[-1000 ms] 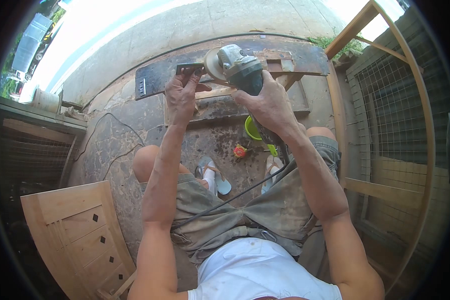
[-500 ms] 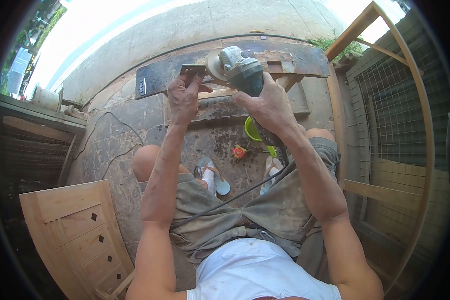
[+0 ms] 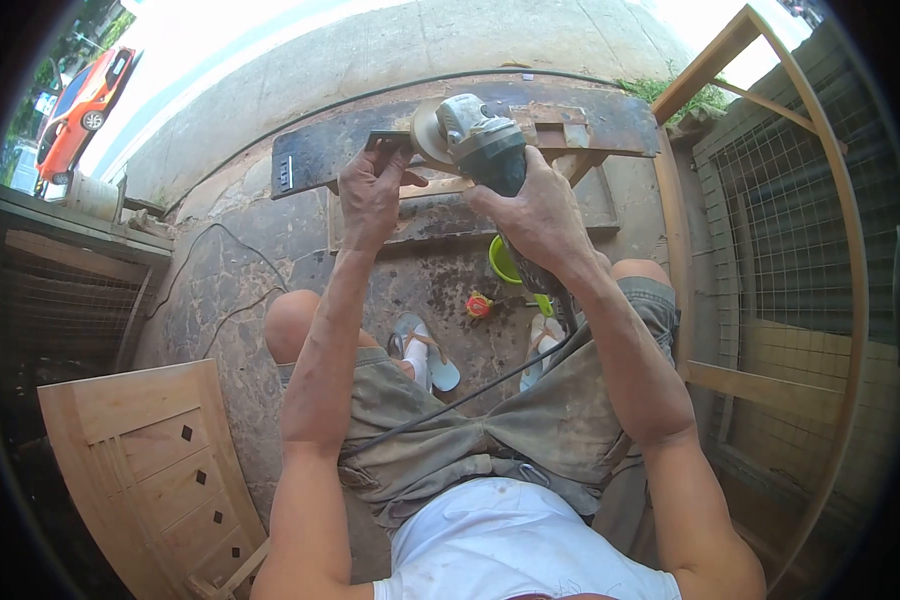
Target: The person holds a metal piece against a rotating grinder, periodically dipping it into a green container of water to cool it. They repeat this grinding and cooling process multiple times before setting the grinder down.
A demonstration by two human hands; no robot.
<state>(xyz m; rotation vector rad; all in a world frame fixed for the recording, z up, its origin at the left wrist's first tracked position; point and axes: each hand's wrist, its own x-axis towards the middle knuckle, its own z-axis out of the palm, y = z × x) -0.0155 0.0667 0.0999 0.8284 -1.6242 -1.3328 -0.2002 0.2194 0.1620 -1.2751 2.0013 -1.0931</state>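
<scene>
My right hand (image 3: 542, 212) is wrapped round the dark body of an angle grinder (image 3: 488, 150), thumb across its near side. The grinder's pale round disc (image 3: 427, 130) faces left, towards my other hand. My left hand (image 3: 372, 198) pinches a dark flat metal piece (image 3: 384, 135), whose right end is right at the disc's edge. Both hands are raised in front of the dark wooden bench (image 3: 320, 145), which they overlap in this view. From the grinder a black cord (image 3: 460, 388) runs down across my lap.
Below the bench are a green bowl (image 3: 503, 260) and a small red-orange object (image 3: 478, 305) near my sandalled feet. A carved wooden panel (image 3: 160, 450) leans at lower left. On the right stands a wooden frame (image 3: 850, 240) beside wire mesh. An orange car (image 3: 75, 120) is on the road.
An orange car has come into view on the road at upper left. My hands, the grinder and the metal piece have hardly moved.
</scene>
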